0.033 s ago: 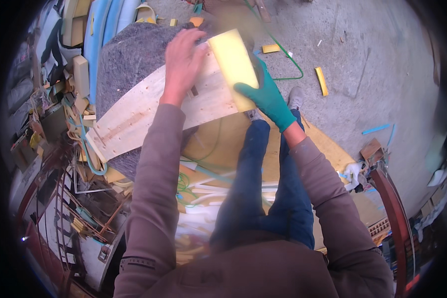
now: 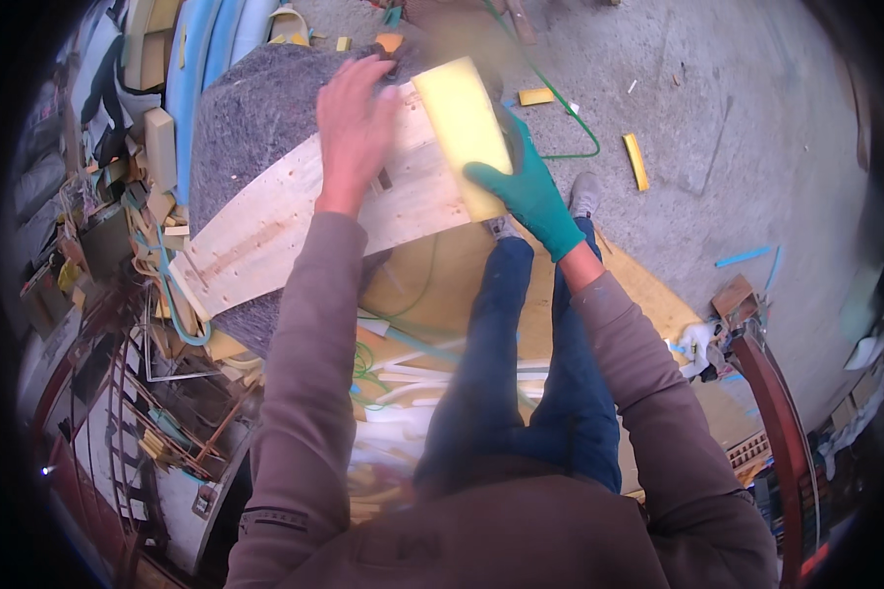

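A yellow foam piece [image 2: 465, 133] sits across the right end of a long, pale wooden board [image 2: 309, 201]. My right hand [image 2: 525, 191], in a green glove, grips the foam's right side, with the thumb on its upper face and the other fingers hidden behind. Bare and slightly blurred, my left hand [image 2: 357, 137] is over the far part of the board, its fingers stretched out, just left of the foam. Whether it touches the wood I cannot tell. A small dark slot shows in the board beside its wrist.
A dark grey felt-like cover [image 2: 250, 128] lies under the board. Blue foam sheets [image 2: 204, 59] and offcuts crowd the left. A green hose [image 2: 570, 108] and yellow scraps [image 2: 635, 162] lie on the concrete floor. A red metal frame [image 2: 778, 422] stands at the lower right.
My left hand has shifted slightly left, away from the foam piece. The right hand, foam and board stay where they were.
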A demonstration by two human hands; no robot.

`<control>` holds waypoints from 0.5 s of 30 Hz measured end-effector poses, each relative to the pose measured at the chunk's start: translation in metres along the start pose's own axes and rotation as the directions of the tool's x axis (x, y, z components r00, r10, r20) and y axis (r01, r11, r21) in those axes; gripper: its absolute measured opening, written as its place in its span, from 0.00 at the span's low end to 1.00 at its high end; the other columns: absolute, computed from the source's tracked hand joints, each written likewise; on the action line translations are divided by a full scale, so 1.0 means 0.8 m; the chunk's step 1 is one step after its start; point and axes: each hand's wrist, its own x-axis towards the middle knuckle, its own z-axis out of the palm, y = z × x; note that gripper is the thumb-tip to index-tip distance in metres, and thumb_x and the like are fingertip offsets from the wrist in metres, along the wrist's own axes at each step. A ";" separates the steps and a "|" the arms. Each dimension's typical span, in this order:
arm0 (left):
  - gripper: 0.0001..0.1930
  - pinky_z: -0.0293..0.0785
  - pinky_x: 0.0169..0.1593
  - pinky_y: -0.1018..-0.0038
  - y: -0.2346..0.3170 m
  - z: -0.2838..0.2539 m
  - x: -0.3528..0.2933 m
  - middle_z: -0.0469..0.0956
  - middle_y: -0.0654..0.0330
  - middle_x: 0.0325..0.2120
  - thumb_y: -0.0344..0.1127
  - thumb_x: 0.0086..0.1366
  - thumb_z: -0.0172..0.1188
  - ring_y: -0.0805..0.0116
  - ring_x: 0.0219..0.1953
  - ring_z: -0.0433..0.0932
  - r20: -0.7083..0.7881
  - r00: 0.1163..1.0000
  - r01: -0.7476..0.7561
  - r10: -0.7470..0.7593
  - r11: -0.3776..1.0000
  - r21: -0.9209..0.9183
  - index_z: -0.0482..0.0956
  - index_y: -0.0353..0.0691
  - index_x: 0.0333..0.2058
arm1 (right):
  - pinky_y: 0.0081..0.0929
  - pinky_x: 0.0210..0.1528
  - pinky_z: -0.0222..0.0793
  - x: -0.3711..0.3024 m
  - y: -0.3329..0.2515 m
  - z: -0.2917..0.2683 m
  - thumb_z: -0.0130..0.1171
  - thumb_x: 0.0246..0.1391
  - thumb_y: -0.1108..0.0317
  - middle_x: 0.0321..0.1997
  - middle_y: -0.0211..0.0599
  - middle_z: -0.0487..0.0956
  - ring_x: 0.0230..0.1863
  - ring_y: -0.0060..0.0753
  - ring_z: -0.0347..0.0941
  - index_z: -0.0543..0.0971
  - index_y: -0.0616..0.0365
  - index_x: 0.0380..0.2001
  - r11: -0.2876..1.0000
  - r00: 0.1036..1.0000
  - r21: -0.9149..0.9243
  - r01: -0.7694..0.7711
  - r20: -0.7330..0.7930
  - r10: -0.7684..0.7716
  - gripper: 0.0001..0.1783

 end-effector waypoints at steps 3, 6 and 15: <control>0.25 0.52 0.81 0.48 -0.022 -0.015 -0.041 0.74 0.53 0.73 0.48 0.80 0.56 0.43 0.79 0.63 -0.181 0.983 0.074 -0.036 0.975 0.208 0.78 0.46 0.69 | 0.38 0.80 0.63 0.004 0.006 0.007 0.78 0.64 0.60 0.83 0.44 0.66 0.81 0.38 0.63 0.55 0.59 0.85 1.000 0.997 0.023 -0.021 -0.068 0.022 0.56; 0.31 0.39 0.84 0.42 -0.041 -0.023 -0.082 0.65 0.53 0.80 0.51 0.83 0.49 0.43 0.85 0.52 -0.191 0.959 0.257 -0.207 0.922 0.290 0.69 0.48 0.78 | 0.37 0.80 0.64 0.017 0.006 0.013 0.78 0.64 0.60 0.82 0.45 0.68 0.80 0.37 0.65 0.57 0.58 0.85 0.998 0.988 -0.057 0.008 -0.153 -0.017 0.55; 0.32 0.34 0.84 0.40 -0.054 -0.018 -0.098 0.64 0.55 0.81 0.55 0.85 0.43 0.46 0.85 0.52 -0.158 0.957 0.285 -0.242 0.887 0.363 0.66 0.50 0.80 | 0.35 0.70 0.76 0.024 -0.021 0.014 0.78 0.65 0.61 0.77 0.45 0.75 0.71 0.37 0.77 0.63 0.58 0.82 0.977 0.995 -0.198 0.074 -0.055 -0.086 0.50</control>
